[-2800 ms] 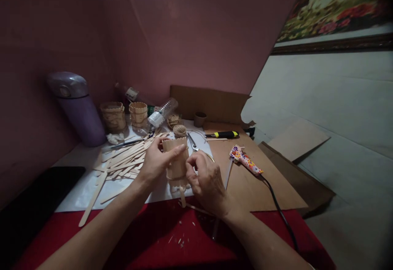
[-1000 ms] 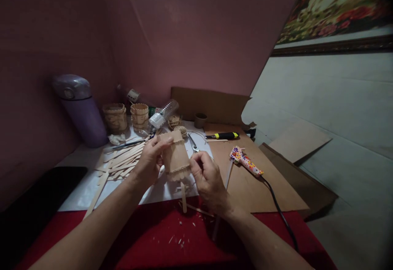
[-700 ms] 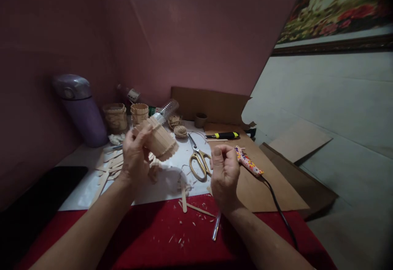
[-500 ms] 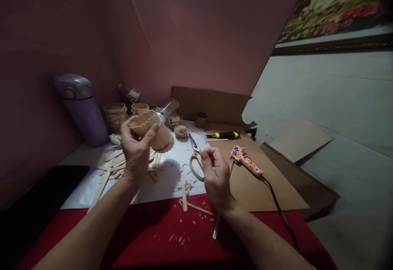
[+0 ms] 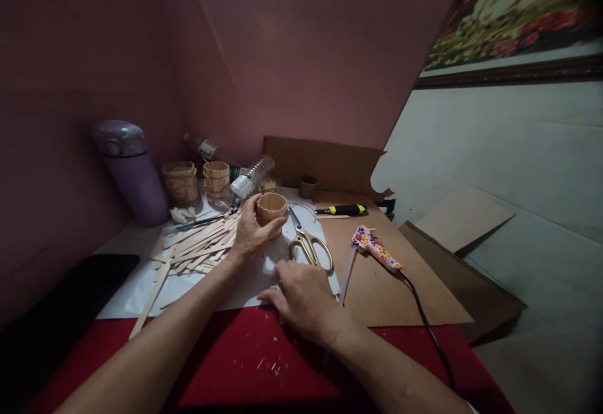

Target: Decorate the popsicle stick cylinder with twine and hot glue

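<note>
My left hand [image 5: 252, 228] is closed around a small pale wooden cup [image 5: 272, 205] with a scalloped rim, which stands upright low over the white sheet. My right hand [image 5: 304, 298] is down at the front edge of the sheet, knuckles up, with thumb and fingers apart. Its palm hides the small wood scraps beneath it. Just beyond it lie gold-handled scissors [image 5: 311, 247], blades pointing away. Left of the cup is a spread pile of flat craft sticks [image 5: 202, 247].
A patterned glue gun [image 5: 377, 247] with a black cord and a yellow-black cutter [image 5: 348, 210] lie on brown cardboard [image 5: 405, 294]. Behind are more wooden cups [image 5: 217, 181], a plastic bottle [image 5: 254, 175] and a small brown pot [image 5: 308, 186]. A purple flask [image 5: 134, 175] stands left.
My left hand has lowered the tilted cup to the right and turned it upright. My right hand has moved down and left, from beside the scissors to the scraps, its fingers opening.
</note>
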The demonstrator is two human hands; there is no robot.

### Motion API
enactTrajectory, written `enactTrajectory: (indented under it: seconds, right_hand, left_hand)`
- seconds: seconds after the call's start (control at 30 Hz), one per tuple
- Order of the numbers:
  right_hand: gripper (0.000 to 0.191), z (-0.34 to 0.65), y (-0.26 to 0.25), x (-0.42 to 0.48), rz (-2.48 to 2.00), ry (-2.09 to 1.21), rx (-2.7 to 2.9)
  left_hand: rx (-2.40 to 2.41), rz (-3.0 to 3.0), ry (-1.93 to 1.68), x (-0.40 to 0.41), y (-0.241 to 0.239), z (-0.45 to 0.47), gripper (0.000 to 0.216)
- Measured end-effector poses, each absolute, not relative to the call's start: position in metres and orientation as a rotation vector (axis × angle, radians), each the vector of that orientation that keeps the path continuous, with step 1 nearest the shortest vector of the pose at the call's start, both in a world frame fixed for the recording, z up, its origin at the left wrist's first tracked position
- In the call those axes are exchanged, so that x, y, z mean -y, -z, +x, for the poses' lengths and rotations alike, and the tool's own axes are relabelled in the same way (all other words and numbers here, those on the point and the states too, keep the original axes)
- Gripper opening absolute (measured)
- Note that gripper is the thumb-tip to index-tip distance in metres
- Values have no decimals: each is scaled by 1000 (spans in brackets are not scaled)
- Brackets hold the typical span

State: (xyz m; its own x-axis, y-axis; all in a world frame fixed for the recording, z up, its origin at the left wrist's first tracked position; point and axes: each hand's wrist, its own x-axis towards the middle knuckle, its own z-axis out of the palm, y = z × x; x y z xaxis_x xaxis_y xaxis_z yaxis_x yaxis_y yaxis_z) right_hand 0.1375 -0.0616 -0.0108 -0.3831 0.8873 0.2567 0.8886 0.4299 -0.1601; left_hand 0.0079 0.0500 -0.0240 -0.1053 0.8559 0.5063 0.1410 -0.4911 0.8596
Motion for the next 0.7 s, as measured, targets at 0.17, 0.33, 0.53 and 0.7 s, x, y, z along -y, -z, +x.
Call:
enactTrajectory:
  seconds: [0.17,0.33,0.53,0.7]
  right_hand:
    - [13,135,14,64,-1603,-34,2357]
    - [20,140,17,57,-1568,-368,2063]
    - [14,147,12,40,-1166,-785,1430]
    - [16,152,9,33,-1080,-863,1234]
  left_hand:
    - [-1206,1490,-1816,-40,15,2,54]
    - [-1172,1341,-2025,-14,-1,-2,36]
    - [-985,1508,-1653,15,-2,9,19]
    - [-899,1495,-1229,19,5,20,32]
